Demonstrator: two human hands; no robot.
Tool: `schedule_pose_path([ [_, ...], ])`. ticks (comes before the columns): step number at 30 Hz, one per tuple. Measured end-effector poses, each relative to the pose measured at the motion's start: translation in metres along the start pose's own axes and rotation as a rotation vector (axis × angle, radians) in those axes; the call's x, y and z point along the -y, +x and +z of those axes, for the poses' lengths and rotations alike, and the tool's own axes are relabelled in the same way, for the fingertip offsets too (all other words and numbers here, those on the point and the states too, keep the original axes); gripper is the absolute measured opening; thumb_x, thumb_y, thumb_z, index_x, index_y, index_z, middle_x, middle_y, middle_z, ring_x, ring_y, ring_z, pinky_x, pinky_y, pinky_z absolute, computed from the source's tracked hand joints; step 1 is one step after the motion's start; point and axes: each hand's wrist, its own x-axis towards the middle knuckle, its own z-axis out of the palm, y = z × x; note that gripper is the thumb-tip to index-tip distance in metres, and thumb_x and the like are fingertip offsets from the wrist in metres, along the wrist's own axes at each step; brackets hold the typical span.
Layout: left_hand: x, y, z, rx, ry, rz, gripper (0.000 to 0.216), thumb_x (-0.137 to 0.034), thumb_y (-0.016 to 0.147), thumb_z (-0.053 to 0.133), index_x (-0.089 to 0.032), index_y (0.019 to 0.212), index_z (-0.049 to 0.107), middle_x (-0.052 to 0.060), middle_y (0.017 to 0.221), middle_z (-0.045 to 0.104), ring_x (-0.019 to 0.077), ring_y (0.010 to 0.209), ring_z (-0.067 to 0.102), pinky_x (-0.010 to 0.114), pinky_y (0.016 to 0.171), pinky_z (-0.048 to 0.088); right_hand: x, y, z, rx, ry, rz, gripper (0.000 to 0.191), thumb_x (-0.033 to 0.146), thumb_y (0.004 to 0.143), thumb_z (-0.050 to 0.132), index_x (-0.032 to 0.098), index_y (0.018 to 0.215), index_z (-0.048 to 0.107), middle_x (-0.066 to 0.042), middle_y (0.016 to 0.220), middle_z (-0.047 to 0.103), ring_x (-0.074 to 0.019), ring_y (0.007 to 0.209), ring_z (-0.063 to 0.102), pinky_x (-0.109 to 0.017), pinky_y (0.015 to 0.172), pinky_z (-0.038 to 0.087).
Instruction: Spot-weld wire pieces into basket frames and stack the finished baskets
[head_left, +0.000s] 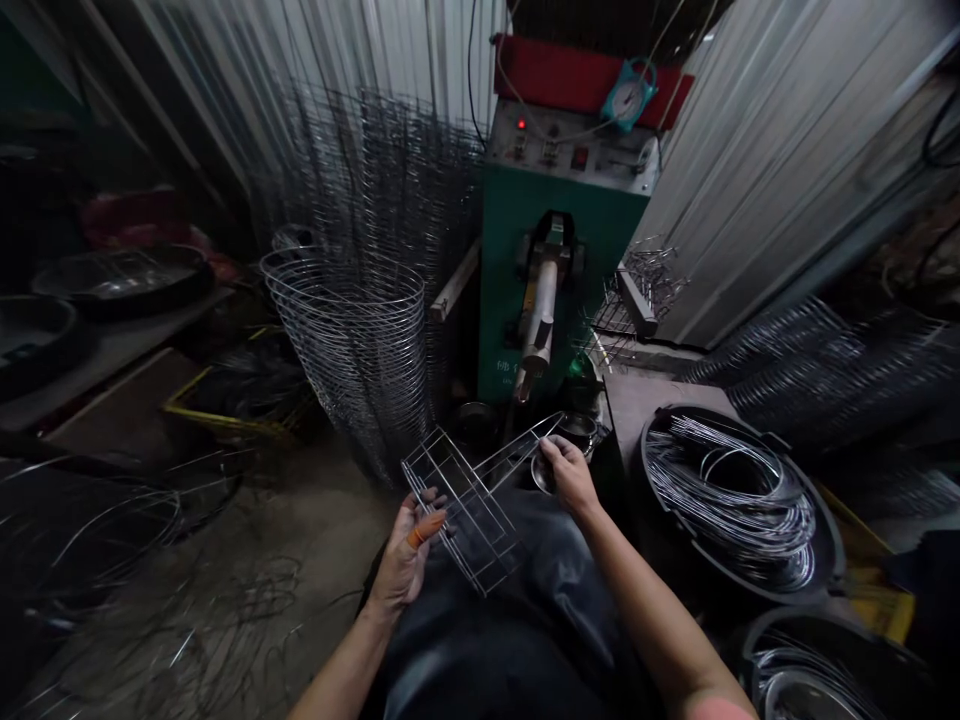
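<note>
I was in a metalwork workshop: a green machine (504, 260), stacked wire hoops (352, 330), coiled wire (750, 535) and a corrugated wall (750, 150) surrounded me.

You face pale, ribbed walls (750, 130) in dim light that leaves the room's edges dark. A worktop (124, 345) stands to your left, beyond a grey-brown floor (322, 510) strewn with loose wire (182, 648).

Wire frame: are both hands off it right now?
No, the left hand is holding the wire frame along one edge.
</note>
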Motion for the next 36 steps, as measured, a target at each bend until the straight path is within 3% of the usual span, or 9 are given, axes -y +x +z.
schedule_pose_path([
  [12, -0.008, 0.024, 0.008, -0.029, 0.029, -0.059, 0.040, -0.029, 0.058, 0.071, -0.022, 0.093, 0.052, 0.001, 0.091, 0.054, 0.0189, 0.089, 0.053, 0.029, 0.065, 0.047, -0.017, 0.037, 0.013, -0.023, 0.180, -0.031, 0.030, 0.042, 0.068, 0.068, 0.017, 0.064, 0.051, 0.005, 0.055, 0.044, -0.0067, 0.047, 0.038, -0.019, 0.045, 0.030],
  [21, -0.016, 0.037, 0.027, -0.084, 0.041, -0.035, 0.040, -0.028, 0.057, 0.072, -0.022, 0.090, 0.051, -0.001, 0.085, 0.053, 0.0150, 0.080, 0.053, 0.024, 0.058, 0.044, -0.006, 0.060, 0.016, -0.033, 0.189, -0.028, 0.029, 0.042, 0.066, 0.068, 0.017, 0.065, 0.053, 0.004, 0.056, 0.047, -0.0069, 0.048, 0.040, -0.019, 0.043, 0.031],
  [27, -0.019, 0.039, 0.028, -0.092, 0.049, -0.074, 0.043, -0.029, 0.055, 0.073, -0.023, 0.091, 0.050, -0.002, 0.083, 0.055, 0.0164, 0.085, 0.053, 0.023, 0.057, 0.044, -0.001, 0.071, 0.014, -0.030, 0.139, 0.011, 0.029, 0.042, 0.063, 0.070, 0.017, 0.065, 0.055, 0.004, 0.055, 0.048, -0.0066, 0.047, 0.040, -0.019, 0.043, 0.031],
  [31, -0.013, 0.039, 0.029, -0.095, 0.019, -0.042, 0.043, -0.028, 0.054, 0.073, -0.023, 0.089, 0.050, -0.003, 0.082, 0.054, 0.0158, 0.081, 0.053, 0.026, 0.059, 0.045, -0.003, 0.057, 0.002, 0.023, 0.075, 0.039, 0.033, 0.046, 0.063, 0.070, 0.017, 0.073, 0.060, 0.001, 0.062, 0.055, -0.0087, 0.054, 0.048, -0.021, 0.051, 0.038],
  [34, -0.008, 0.036, 0.033, -0.138, 0.010, 0.003, 0.044, -0.028, 0.052, 0.074, -0.022, 0.088, 0.051, -0.003, 0.083, 0.053, 0.0146, 0.081, 0.053, 0.025, 0.061, 0.045, -0.011, 0.025, -0.009, 0.213, 0.037, 0.126, 0.040, 0.050, 0.067, 0.067, 0.018, 0.090, 0.063, -0.002, 0.071, 0.060, -0.0127, 0.066, 0.056, -0.025, 0.062, 0.043],
  [36, -0.006, 0.034, 0.036, -0.159, 0.017, 0.024, 0.044, -0.028, 0.051, 0.074, -0.021, 0.088, 0.050, -0.002, 0.084, 0.053, 0.0144, 0.081, 0.054, 0.026, 0.063, 0.045, -0.017, 0.003, -0.012, 0.334, -0.030, 0.172, 0.039, 0.052, 0.071, 0.063, 0.018, 0.091, 0.063, -0.002, 0.070, 0.060, -0.0136, 0.067, 0.056, -0.026, 0.064, 0.043],
])
